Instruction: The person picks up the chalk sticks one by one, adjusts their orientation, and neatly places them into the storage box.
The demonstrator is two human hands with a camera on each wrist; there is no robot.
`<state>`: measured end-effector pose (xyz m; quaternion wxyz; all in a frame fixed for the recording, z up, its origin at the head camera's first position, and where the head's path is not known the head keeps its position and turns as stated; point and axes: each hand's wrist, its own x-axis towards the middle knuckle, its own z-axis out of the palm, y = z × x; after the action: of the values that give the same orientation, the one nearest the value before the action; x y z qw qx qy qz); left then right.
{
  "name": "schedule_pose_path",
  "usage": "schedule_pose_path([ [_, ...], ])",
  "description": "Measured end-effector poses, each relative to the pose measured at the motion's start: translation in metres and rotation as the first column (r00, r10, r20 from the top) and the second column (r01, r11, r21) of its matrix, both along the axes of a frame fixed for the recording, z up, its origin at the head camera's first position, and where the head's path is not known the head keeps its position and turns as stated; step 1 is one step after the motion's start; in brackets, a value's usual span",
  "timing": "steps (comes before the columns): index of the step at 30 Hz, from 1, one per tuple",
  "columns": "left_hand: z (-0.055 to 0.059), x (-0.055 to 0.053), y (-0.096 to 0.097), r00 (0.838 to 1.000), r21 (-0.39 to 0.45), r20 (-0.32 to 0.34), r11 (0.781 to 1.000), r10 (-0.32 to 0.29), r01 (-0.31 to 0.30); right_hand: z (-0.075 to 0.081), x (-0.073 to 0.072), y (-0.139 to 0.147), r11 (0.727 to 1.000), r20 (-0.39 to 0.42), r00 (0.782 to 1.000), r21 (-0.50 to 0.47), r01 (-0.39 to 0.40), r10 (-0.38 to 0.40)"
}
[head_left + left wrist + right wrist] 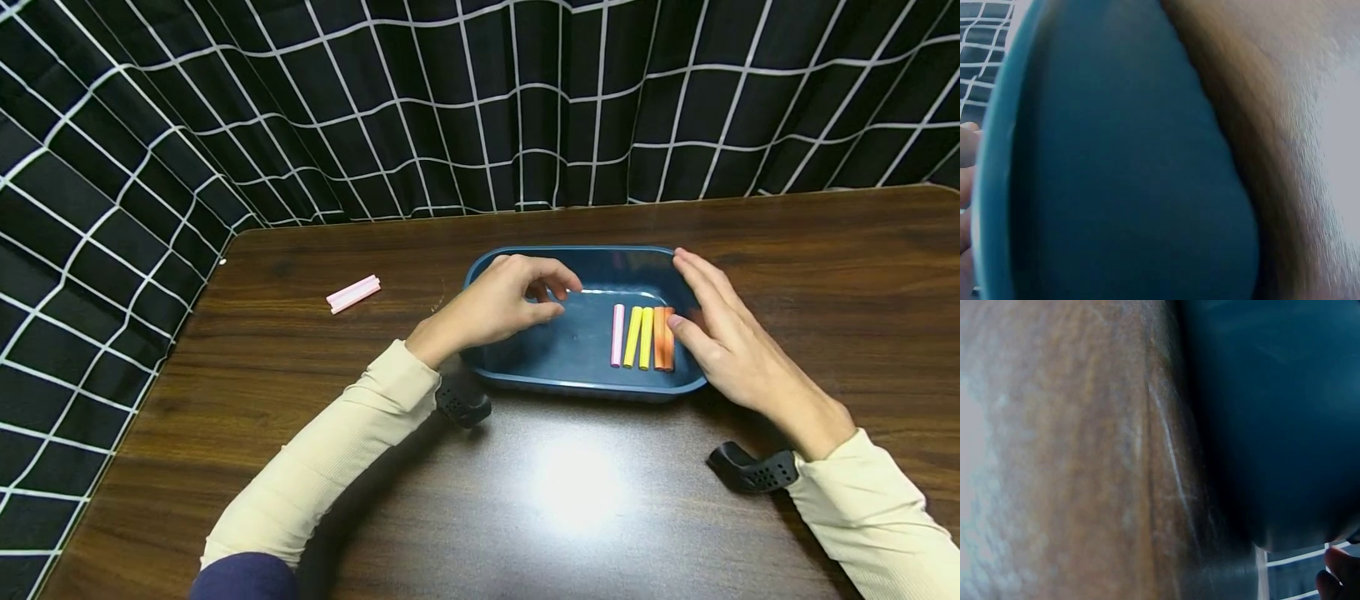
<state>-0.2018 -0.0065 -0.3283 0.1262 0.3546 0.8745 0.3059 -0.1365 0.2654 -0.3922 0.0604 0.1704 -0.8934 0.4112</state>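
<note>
A blue tray (pixel 525 385) sits on the table in the head view. In its right half lie a pink chalk stick (pixel 617 335), two yellow chalk sticks (pixel 639 337) and two orange chalk sticks (pixel 663 338), side by side. My left hand (pixel 501 302) hovers over the tray's left part, its thumb and bent fingers apart with nothing seen between them. At the right rim my right hand (pixel 722 346) rests with long, straight fingers, the thumb over the inside close to the orange sticks. Both wrist views show mostly the tray's outer wall (pixel 1129 156).
Pink chalk sticks (pixel 354 294) lie together on the brown wooden table (pixel 300 375), left of the tray. A black curtain with a white grid (pixel 450 108) hangs behind the table and along its left side. Light glares off the tabletop in front of the tray.
</note>
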Motion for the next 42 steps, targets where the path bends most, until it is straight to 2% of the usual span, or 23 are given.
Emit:
schedule_pose_path([
  [8, 0.003, -0.001, -0.025, 0.999, 0.068, -0.036, 0.997, 0.041, -0.038, 0.0, 0.0, 0.0, 1.0, -0.011, 1.0, 0.017, 0.009, -0.009],
  [17, 0.006, -0.003, -0.054, 0.993, 0.076, -0.072, 0.994, 0.089, -0.084, 0.0, -0.001, -0.001, 1.0, -0.018, 1.0, 0.003, 0.001, -0.001],
  [23, 0.006, -0.002, -0.069, 0.988, 0.126, -0.088, 0.985, 0.13, -0.119, 0.0, 0.0, 0.0, 1.0, -0.031, 0.999, 0.015, 0.009, -0.009],
  [31, 0.006, -0.003, -0.09, 0.974, 0.145, -0.115, 0.973, 0.196, -0.179, -0.001, 0.0, 0.001, 1.0, -0.035, 0.999, 0.008, 0.0, 0.001],
  [38, 0.001, -0.007, -0.107, 0.952, 0.126, -0.18, 0.965, 0.248, -0.228, 0.001, 0.001, 0.0, 1.0, 0.0, 1.0, 0.023, 0.019, -0.019],
  [42, -0.002, -0.01, -0.119, 0.941, 0.109, -0.203, 0.961, 0.271, -0.254, 0.001, 0.001, -0.001, 1.0, -0.016, 1.0, 0.021, 0.013, -0.012],
])
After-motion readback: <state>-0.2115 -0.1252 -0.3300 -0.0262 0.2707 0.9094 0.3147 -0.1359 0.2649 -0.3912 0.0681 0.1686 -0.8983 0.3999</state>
